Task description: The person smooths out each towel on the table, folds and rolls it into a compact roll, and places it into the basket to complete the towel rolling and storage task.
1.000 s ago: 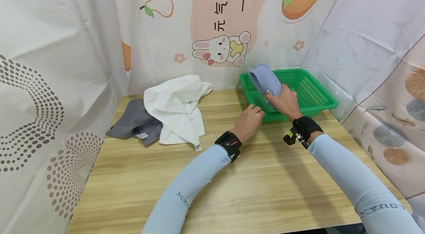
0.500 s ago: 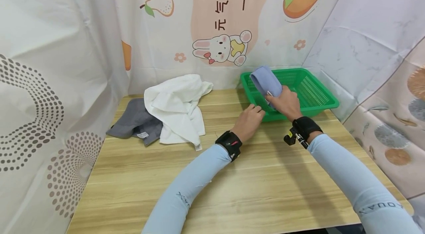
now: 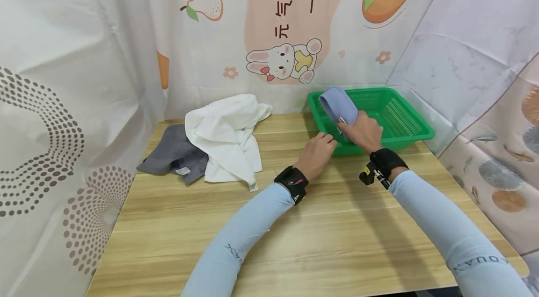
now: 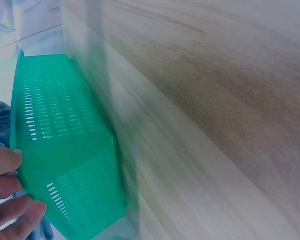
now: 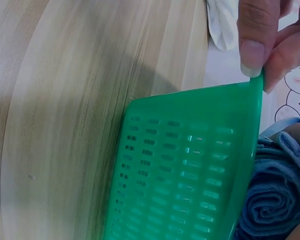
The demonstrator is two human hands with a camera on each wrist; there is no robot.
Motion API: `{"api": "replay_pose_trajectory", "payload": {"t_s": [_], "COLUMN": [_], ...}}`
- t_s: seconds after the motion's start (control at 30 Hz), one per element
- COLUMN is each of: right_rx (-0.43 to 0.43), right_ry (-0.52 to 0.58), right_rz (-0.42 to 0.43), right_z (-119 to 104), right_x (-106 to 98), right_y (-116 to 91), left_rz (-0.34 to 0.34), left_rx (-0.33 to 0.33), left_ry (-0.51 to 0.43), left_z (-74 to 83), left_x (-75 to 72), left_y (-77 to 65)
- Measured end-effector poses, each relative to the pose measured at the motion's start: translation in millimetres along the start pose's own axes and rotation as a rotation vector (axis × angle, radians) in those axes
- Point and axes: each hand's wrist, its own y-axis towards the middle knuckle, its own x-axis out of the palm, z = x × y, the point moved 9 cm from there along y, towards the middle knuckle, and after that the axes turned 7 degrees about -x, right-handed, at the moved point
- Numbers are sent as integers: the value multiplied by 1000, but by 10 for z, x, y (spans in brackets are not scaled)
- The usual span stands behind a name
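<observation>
My right hand (image 3: 365, 132) grips a rolled blue towel (image 3: 340, 105) over the left part of a green plastic basket (image 3: 406, 118). The roll leans up and away from me. Its spiral end shows in the right wrist view, where the towel (image 5: 270, 205) sits just inside the basket wall (image 5: 182, 160). At the basket's near left corner, my left hand (image 3: 316, 155) pinches the rim between thumb and fingers. The left wrist view has those fingers (image 4: 12, 215) at the edge of the basket (image 4: 65, 115). Part of the towel is hidden behind the right hand.
A crumpled white towel (image 3: 229, 135) lies on the wooden table (image 3: 202, 236) at the back left, overlapping a dark grey cloth (image 3: 172, 154). Patterned curtains (image 3: 202, 49) stand behind the table and along both sides. The basket is at the table's back right.
The towel's top end has dropped slightly into the basket over the last second, with the right hand still gripping it. The left hand keeps its pinch on the rim. The head view has shifted slightly.
</observation>
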Motion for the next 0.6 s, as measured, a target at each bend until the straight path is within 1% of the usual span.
{"api": "replay_pose_trajectory", "payload": {"t_s": [0.3, 0.43, 0.6], "right_rx": [33, 41, 47], "right_ry": [-14, -30, -59], "right_rz": [-32, -49, -72], "right_z": [49, 52, 57], "right_x": [78, 108, 141], "right_y": [46, 44, 51], "left_rz": [0, -8, -6], "left_rx": [3, -2, -5], "left_ry": [10, -5, -25], "left_z": [-1, -6, -10], "left_x": [-9, 13, 6], "left_y": [10, 12, 10]}}
